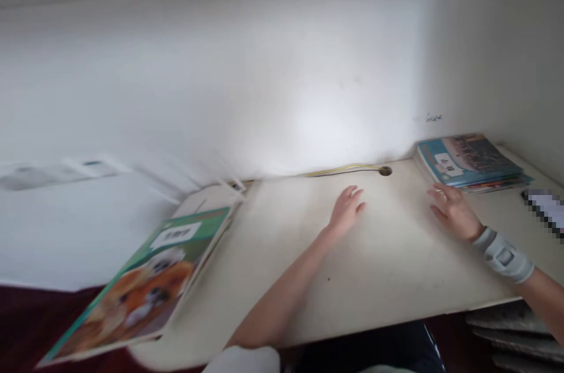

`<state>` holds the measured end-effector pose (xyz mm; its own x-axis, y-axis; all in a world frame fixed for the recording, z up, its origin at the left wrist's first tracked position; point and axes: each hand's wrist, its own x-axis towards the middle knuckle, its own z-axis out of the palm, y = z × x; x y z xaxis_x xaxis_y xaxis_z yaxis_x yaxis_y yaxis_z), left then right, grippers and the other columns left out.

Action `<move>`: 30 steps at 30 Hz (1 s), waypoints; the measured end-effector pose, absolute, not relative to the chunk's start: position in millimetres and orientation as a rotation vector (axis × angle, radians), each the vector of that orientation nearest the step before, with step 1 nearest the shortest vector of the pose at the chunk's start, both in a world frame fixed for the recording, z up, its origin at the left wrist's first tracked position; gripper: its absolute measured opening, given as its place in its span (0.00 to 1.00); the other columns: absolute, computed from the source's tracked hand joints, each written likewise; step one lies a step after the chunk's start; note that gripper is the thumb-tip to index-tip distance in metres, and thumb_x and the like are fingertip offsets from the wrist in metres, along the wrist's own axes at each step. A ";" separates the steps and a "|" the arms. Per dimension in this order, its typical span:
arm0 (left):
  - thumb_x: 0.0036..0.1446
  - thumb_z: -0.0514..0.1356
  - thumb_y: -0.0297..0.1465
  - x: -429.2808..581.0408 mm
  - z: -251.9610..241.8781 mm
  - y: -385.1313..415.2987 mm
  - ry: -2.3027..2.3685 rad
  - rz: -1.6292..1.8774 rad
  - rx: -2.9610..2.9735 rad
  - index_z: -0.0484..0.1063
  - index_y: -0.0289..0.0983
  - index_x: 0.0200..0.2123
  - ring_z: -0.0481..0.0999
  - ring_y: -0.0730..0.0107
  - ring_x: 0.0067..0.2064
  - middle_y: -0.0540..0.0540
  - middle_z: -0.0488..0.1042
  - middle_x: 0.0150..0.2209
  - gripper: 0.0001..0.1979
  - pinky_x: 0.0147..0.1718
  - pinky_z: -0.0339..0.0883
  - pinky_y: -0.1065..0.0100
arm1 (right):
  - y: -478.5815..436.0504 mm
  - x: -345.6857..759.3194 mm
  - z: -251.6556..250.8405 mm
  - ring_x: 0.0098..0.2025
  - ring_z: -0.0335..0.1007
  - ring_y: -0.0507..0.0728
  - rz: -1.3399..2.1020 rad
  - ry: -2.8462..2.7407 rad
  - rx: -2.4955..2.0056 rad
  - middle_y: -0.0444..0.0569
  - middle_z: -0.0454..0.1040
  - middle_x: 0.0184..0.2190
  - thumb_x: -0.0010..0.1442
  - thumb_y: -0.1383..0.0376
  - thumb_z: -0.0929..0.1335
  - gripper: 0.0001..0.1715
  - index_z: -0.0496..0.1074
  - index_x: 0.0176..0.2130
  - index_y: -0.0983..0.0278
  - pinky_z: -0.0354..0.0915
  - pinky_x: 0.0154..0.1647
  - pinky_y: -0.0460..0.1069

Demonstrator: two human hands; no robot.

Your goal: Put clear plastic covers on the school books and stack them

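Observation:
My left hand (347, 208) hovers over the middle of the pale desk (388, 267), fingers loosely bent and apart, holding nothing. Over the right side, my right hand (453, 208) is empty too, its fingers apart; a grey band with a buckle wraps the wrist. That hand is nearest the front corner of a stack of books (476, 161), whose top cover is blue with a picture and a white label. At the desk's left end lies a large green-edged picture book (145, 285) with dogs on its cover, jutting past the edge with other flat items beneath it.
A blurred-out phone-like object (546, 208) lies at the right. Yellow and dark cables (343, 169) run along the back wall into a round hole (385, 171). Sockets (61, 173) and white cords are on the left wall. A ridged grey object (520, 332) sits below the desk's front right.

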<state>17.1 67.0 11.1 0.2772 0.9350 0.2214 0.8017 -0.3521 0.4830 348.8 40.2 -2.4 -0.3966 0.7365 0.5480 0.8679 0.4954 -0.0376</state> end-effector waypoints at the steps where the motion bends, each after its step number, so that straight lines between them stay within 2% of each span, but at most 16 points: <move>1: 0.57 0.55 0.30 -13.3 10.6 58.4 1.692 0.688 2.250 0.65 0.35 0.53 0.55 0.55 0.63 0.36 0.62 0.59 0.20 0.61 0.49 0.53 | 29.7 331.4 -9.6 0.57 0.60 0.64 -0.292 -2.332 -1.273 0.60 0.65 0.54 0.60 0.64 0.61 0.19 0.68 0.51 0.65 0.57 0.57 0.61; 3: 0.59 0.52 0.33 -68.2 8.6 39.8 2.049 0.586 2.174 0.59 0.32 0.58 0.48 0.49 0.66 0.32 0.55 0.63 0.24 0.60 0.45 0.47 | 14.4 299.5 -20.5 0.59 0.59 0.64 -0.180 -2.454 -1.224 0.61 0.64 0.56 0.60 0.65 0.61 0.20 0.68 0.51 0.66 0.55 0.59 0.61; 5: 0.60 0.49 0.37 -109.6 4.6 21.3 2.343 0.355 2.040 0.53 0.28 0.61 0.44 0.45 0.66 0.28 0.49 0.65 0.29 0.59 0.46 0.45 | 7.1 271.3 -25.8 0.60 0.58 0.64 -0.091 -2.515 -1.205 0.62 0.63 0.57 0.60 0.65 0.61 0.21 0.68 0.52 0.66 0.54 0.59 0.62; 9: 0.60 0.48 0.44 -144.9 -8.3 -5.5 2.413 0.105 1.927 0.52 0.23 0.61 0.48 0.44 0.65 0.23 0.49 0.64 0.35 0.58 0.49 0.47 | 5.6 223.2 -26.3 0.60 0.57 0.65 -0.005 -2.596 -1.172 0.63 0.63 0.58 0.61 0.61 0.61 0.23 0.67 0.53 0.65 0.54 0.59 0.63; 13: 0.61 0.47 0.42 -144.6 -15.7 -12.7 2.399 0.149 1.960 0.56 0.23 0.59 0.50 0.42 0.65 0.24 0.52 0.63 0.31 0.57 0.48 0.45 | 3.7 188.8 -29.9 0.59 0.59 0.65 0.058 -2.599 -1.127 0.62 0.65 0.56 0.61 0.58 0.62 0.24 0.66 0.53 0.65 0.58 0.57 0.62; 17: 0.63 0.46 0.36 -143.6 -13.5 -12.4 2.372 0.230 1.995 0.61 0.29 0.56 0.55 0.47 0.63 0.30 0.57 0.62 0.23 0.57 0.50 0.47 | 0.1 176.8 -38.3 0.57 0.61 0.64 0.010 -2.509 -1.126 0.61 0.66 0.54 0.62 0.57 0.61 0.22 0.68 0.52 0.65 0.58 0.57 0.61; 21: 0.63 0.44 0.30 -141.2 -10.4 -14.8 2.331 0.339 2.021 0.65 0.32 0.53 0.61 0.56 0.61 0.34 0.62 0.60 0.20 0.57 0.53 0.55 | 1.0 179.6 -40.6 0.57 0.62 0.63 -0.054 -2.511 -1.099 0.61 0.67 0.54 0.63 0.57 0.60 0.22 0.68 0.52 0.66 0.59 0.57 0.61; 24: 0.63 0.46 0.34 -133.5 -9.0 -18.3 2.268 0.430 2.069 0.65 0.33 0.54 0.61 0.60 0.61 0.36 0.62 0.61 0.20 0.58 0.51 0.60 | 3.0 181.7 -38.3 0.56 0.62 0.63 -0.093 -2.522 -1.079 0.61 0.67 0.54 0.63 0.57 0.60 0.22 0.68 0.51 0.66 0.60 0.57 0.60; 27: 0.59 0.52 0.42 -123.4 -9.2 -20.5 2.211 0.486 2.077 0.62 0.32 0.56 0.56 0.51 0.63 0.34 0.60 0.61 0.27 0.60 0.46 0.52 | 4.0 181.8 -36.2 0.56 0.63 0.63 -0.113 -2.528 -1.061 0.60 0.67 0.53 0.63 0.57 0.61 0.22 0.69 0.51 0.66 0.61 0.57 0.60; 30: 0.56 0.55 0.39 -116.5 -10.1 -20.1 2.177 0.535 2.030 0.61 0.29 0.57 0.53 0.43 0.63 0.30 0.57 0.62 0.28 0.59 0.44 0.45 | 4.8 181.9 -36.3 0.56 0.63 0.63 -0.102 -2.528 -1.040 0.59 0.68 0.53 0.63 0.57 0.61 0.22 0.69 0.52 0.65 0.61 0.56 0.59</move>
<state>-116.5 -20.1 -10.1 -0.0953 0.9837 0.1523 0.9422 0.0398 0.3326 181.9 4.8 -36.3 -0.6413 0.6595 0.3922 0.6890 0.7199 -0.0839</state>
